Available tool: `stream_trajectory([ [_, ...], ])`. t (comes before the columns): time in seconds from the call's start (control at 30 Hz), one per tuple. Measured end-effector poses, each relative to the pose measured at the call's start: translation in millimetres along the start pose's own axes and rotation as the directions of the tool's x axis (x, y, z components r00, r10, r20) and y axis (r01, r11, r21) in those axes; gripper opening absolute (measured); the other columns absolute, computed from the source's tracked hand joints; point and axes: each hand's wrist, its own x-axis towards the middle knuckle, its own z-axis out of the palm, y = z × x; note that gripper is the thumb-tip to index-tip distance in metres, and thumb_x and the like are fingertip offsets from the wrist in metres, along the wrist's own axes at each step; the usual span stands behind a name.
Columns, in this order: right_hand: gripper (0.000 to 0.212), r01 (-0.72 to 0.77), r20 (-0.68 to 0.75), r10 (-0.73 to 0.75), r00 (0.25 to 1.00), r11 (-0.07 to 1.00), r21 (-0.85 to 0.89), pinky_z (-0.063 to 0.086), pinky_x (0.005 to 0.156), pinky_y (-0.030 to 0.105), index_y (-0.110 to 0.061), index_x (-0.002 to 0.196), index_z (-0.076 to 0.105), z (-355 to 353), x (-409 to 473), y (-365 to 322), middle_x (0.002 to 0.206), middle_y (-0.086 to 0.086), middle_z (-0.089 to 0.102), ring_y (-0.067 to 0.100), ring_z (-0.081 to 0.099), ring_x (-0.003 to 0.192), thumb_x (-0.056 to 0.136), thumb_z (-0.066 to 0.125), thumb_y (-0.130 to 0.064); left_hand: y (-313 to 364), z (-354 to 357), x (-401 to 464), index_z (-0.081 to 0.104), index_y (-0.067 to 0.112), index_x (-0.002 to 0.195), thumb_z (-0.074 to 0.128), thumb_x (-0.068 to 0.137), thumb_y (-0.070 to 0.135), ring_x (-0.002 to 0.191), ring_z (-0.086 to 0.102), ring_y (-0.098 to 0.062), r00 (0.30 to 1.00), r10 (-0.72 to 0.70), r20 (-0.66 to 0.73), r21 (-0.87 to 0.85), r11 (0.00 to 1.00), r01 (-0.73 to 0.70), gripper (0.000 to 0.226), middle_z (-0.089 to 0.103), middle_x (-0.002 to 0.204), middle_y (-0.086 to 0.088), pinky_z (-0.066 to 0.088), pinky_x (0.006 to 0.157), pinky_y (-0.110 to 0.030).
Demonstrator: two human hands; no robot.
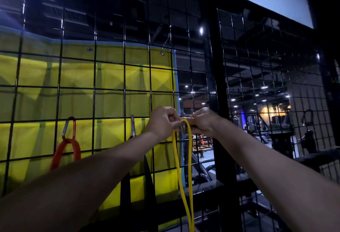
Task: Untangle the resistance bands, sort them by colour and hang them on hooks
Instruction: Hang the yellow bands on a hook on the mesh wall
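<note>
A yellow resistance band (pixel 182 173) hangs down in a long loop from between my hands, in front of a black wire grid (pixel 110 88). My left hand (pixel 162 122) pinches the band's top. My right hand (pixel 201 121) grips a dark metal clip (pixel 184 127) at the same spot; the clip is mostly hidden by my fingers. To the left, a red band (pixel 63 151) hangs from a red carabiner (pixel 70 128) on the grid. A black band (pixel 149 178) hangs from a silver carabiner (pixel 132 126), partly behind my left forearm.
A yellow tarp (pixel 82 77) with a blue edge hangs behind the grid. A thick black post (pixel 219 103) stands just right of my hands, with a second grid panel (pixel 272 77) beyond it. Gym machines show through the mesh.
</note>
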Motion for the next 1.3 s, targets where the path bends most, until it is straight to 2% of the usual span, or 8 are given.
stream_trajectory([
  [0.17,0.012,-0.018,-0.026,0.017,1.0,0.998,-0.053,0.059,0.059,0.03,0.002,0.075,0.061,0,0,-3,0.068,0.014,0.065,0.018,0.066,0.056,0.086,0.061,-0.005,5,-9,6,0.061,0.012,0.074,0.066,0.082,0.006,0.06,0.06,-0.011,0.992,-0.034,0.124,0.084,0.996,0.023,0.012,0.062,0.069,-0.001,0.05,0.056,-0.024],
  [0.43,0.006,-0.053,-0.014,0.052,0.999,0.996,-0.065,0.057,0.077,0.034,0.004,0.082,0.062,-2,1,-4,0.076,0.015,0.065,0.019,0.065,0.067,0.082,0.063,-0.002,18,-13,12,0.069,0.0,0.084,0.067,0.081,0.005,0.059,0.052,-0.003,0.975,-0.008,0.224,0.252,0.966,-0.05,0.006,0.057,0.068,0.004,0.043,0.052,-0.014],
  [0.73,0.007,-0.084,0.031,0.089,0.996,0.986,-0.144,0.056,0.057,0.023,0.001,0.078,0.063,-3,-5,-16,0.074,0.011,0.065,0.016,0.065,0.065,0.083,0.063,-0.004,26,-19,13,0.061,0.01,0.065,0.063,0.081,-0.003,0.058,0.052,-0.004,0.949,-0.072,0.308,0.258,0.966,-0.01,0.021,0.055,0.068,0.003,0.041,0.043,-0.005],
  [0.83,0.008,-0.083,0.044,0.09,0.995,0.987,-0.138,0.054,0.047,0.019,0.001,0.076,0.063,-2,-4,-18,0.071,0.01,0.065,0.013,0.064,0.058,0.083,0.064,-0.003,21,-18,8,0.068,0.008,0.082,0.063,0.084,0.005,0.069,0.055,-0.008,0.925,-0.112,0.363,0.34,0.94,-0.019,0.006,0.054,0.067,0.009,0.045,0.057,-0.011],
  [0.9,0.01,-0.082,0.052,0.091,0.994,0.986,-0.148,0.052,0.045,0.018,0.0,0.074,0.062,-1,-5,-19,0.065,0.008,0.066,0.011,0.064,0.052,0.083,0.065,-0.003,11,-12,2,0.069,0.007,0.09,0.062,0.085,0.008,0.078,0.056,-0.007,0.94,-0.075,0.332,0.38,0.923,-0.06,0.009,0.054,0.07,0.01,0.045,0.066,-0.014],
  [1.0,0.012,-0.047,0.069,0.06,0.996,0.984,-0.169,0.053,0.048,0.02,-0.001,0.076,0.064,-4,-6,-14,0.069,0.009,0.067,0.013,0.066,0.058,0.085,0.063,-0.008,2,-5,-6,0.068,0.01,0.084,0.063,0.085,0.01,0.076,0.056,-0.005,0.975,-0.047,0.217,0.283,0.959,-0.017,0.005,0.057,0.079,0.009,0.041,0.059,-0.014],
  [1.17,0.004,0.086,-0.043,-0.092,0.995,0.989,-0.116,0.057,0.077,0.036,-0.007,0.082,0.064,4,-7,14,0.082,0.013,0.067,0.024,0.066,0.075,0.084,0.065,-0.009,-3,6,-20,0.069,0.011,0.086,0.07,0.081,0.013,0.074,0.059,-0.01,0.998,-0.033,0.048,0.22,0.975,0.022,0.006,0.066,0.084,0.001,0.047,0.067,-0.023],
  [1.3,0.012,0.166,-0.142,-0.197,0.97,0.965,-0.202,0.048,0.055,0.026,-0.013,0.072,0.063,11,-10,34,0.071,0.007,0.063,0.019,0.061,0.064,0.082,0.068,-0.008,-11,20,-36,0.067,0.011,0.098,0.072,0.079,0.015,0.071,0.056,-0.007,0.995,-0.094,-0.036,0.131,0.987,0.098,0.02,0.064,0.083,0.002,0.04,0.059,-0.015],
])
